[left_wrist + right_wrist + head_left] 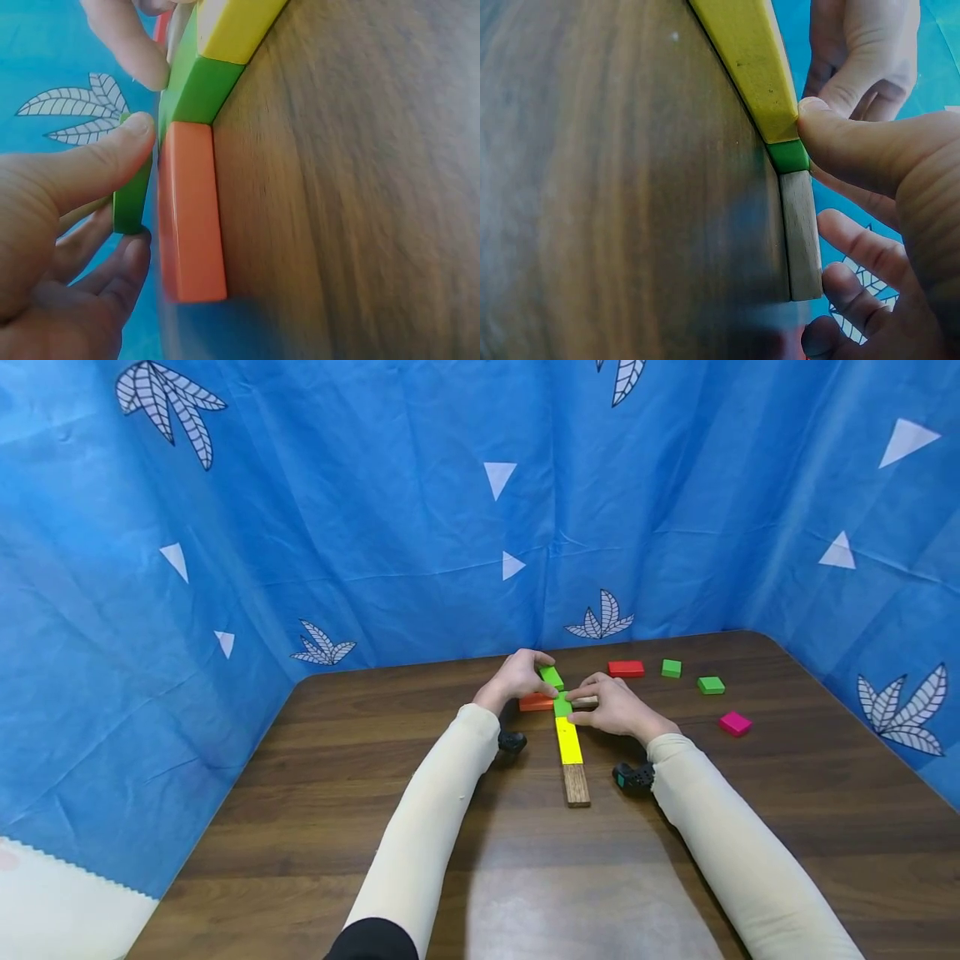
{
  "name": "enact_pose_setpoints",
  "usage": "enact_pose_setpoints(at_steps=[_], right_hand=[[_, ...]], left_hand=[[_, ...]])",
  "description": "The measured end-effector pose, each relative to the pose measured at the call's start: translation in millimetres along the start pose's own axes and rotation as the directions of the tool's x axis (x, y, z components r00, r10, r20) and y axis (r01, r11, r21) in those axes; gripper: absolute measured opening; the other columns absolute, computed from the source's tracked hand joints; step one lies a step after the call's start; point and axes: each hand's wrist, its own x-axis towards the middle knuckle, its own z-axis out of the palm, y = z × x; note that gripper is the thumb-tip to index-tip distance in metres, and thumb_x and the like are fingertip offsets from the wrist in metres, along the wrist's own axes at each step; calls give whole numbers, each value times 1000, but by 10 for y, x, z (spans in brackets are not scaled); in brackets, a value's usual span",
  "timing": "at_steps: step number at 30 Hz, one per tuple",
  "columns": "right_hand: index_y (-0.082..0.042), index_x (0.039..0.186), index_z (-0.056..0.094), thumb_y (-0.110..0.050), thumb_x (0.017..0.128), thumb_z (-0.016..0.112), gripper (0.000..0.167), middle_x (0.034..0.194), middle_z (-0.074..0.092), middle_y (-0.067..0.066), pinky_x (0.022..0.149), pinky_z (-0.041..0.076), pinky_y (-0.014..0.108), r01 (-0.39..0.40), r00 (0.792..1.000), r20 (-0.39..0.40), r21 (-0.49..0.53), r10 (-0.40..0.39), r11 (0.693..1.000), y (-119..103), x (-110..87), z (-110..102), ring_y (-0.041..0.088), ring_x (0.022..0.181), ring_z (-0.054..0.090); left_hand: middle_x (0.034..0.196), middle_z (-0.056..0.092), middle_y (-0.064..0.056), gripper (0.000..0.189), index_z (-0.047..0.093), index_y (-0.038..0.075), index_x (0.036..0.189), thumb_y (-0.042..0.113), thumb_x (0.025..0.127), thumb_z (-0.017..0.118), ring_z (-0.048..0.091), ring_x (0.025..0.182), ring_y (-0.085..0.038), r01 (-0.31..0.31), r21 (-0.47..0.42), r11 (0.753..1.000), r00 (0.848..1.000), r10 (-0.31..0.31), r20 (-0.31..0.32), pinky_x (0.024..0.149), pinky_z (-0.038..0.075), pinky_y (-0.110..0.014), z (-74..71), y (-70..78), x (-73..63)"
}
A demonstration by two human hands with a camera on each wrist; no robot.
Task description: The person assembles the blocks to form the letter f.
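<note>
My left hand pinches a bright green block between thumb and fingers, at the far end of a line of blocks. Beneath it in the line lies another green block, then a yellow block and a brown wooden block. An orange-red block reaches left from the green one; a pale wooden block reaches right. My right hand has its thumb and index finger on the lower green block, the thumb at its seam with the yellow one. Its other fingers are by the pale block.
To the right on the dark wooden table lie a red block, two small green blocks and a magenta block. A blue patterned curtain hangs behind the table and along its sides.
</note>
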Motion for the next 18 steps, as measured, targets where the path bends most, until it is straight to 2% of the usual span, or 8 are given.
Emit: enact_pose_setpoints(at_steps=[10, 15, 18], right_hand=[[-15, 136, 70, -30, 92, 80, 48, 141, 50, 17, 102, 44, 57, 10, 1000, -4, -10, -10, 1000, 3, 0, -26, 39, 129, 38], [-16, 137, 70, -31, 92, 79, 48, 141, 50, 17, 103, 44, 57, 13, 1000, 0, -6, -13, 1000, -6, 3, -4, 40, 130, 38], [-17, 136, 70, -32, 91, 79, 48, 141, 50, 16, 103, 44, 58, 15, 1000, 1, -9, -15, 1000, -14, -3, -8, 39, 130, 39]], left_hand=[[141, 63, -11, 60, 64, 9, 140, 17, 85, 86, 57, 114, -24, 0, 11, 1000, 998, -1, 61, 98, 56, -34, 16, 86, 116], [147, 60, -8, 58, 64, 12, 141, 19, 88, 84, 54, 122, -22, 26, 42, 999, 993, -31, 116, 104, 52, -33, -5, 68, 172], [149, 58, -8, 57, 63, 11, 142, 17, 89, 83, 54, 121, -22, 26, 21, 999, 988, -29, 152, 103, 52, -33, -18, 69, 183]])
